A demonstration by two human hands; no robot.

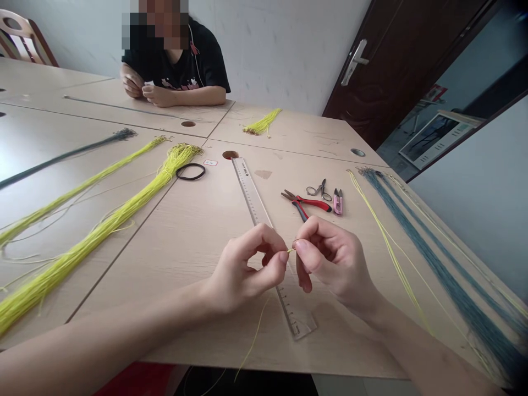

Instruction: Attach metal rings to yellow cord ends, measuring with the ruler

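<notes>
Pale wood counter (pixel 313 154), near its edge: both forearms reaching inward, left hand (pixel 243 269) and right hand (pixel 334 258) curled closed, fingertips meeting to pinch a thin yellow cord (pixel 291 250), just above a long ruler (pixel 251 192).

Three tools – pliers (pixel 313 204), scissors (pixel 319 191), snips (pixel 337 202) – one ruler (pixel 251 192), one rubber band (pixel 190 171)

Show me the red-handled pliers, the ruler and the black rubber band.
Red-handled pliers (pixel 313 203): head view, on the upper red handle.
Ruler (pixel 248 192): head view, on its far half, beyond the hands.
Black rubber band (pixel 190 164): head view, on the loop's far edge.
</notes>
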